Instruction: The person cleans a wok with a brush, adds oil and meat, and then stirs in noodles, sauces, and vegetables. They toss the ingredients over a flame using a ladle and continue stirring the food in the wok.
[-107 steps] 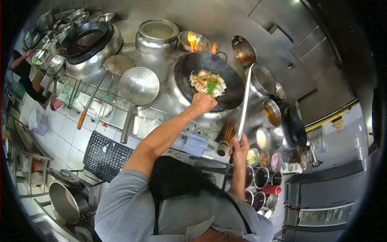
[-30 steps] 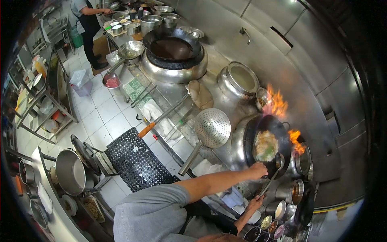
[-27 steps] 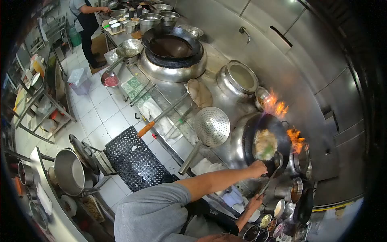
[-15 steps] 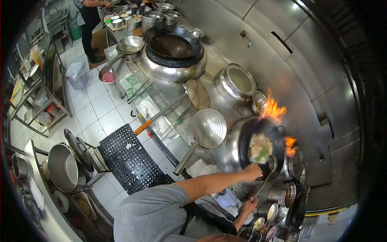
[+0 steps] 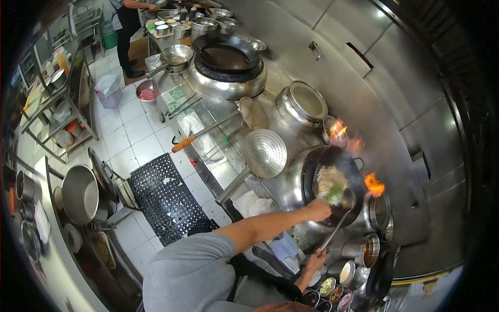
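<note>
My left hand [image 5: 318, 210] is closed on the near edge of a black wok [image 5: 355, 174] that sits over a steel burner ring [image 5: 297, 179]. My fingers partly hide the grip there. Pale food [image 5: 327, 178] with chopped greens [image 5: 335, 193] lies in the wok. My right hand [image 5: 315, 259] grips the long handle of a ladle [image 5: 337, 231]. Its bowl is inside the wok, beside the greens. Flames [image 5: 373, 185] rise past the wok's far side.
A perforated strainer [image 5: 264, 153] lies left of the wok, with a lidded steel pot [image 5: 307, 101] behind it. Small ingredient bowls [image 5: 327, 286] and a sauce pot [image 5: 368, 249] stand by my right hand. Another person [image 5: 128, 34] works at the far counter. A black mat [image 5: 165, 195] covers some floor.
The flames behind the wok have shrunk. The ladle bowl has moved from the wok's near right edge in toward the food. My view has shifted slightly.
</note>
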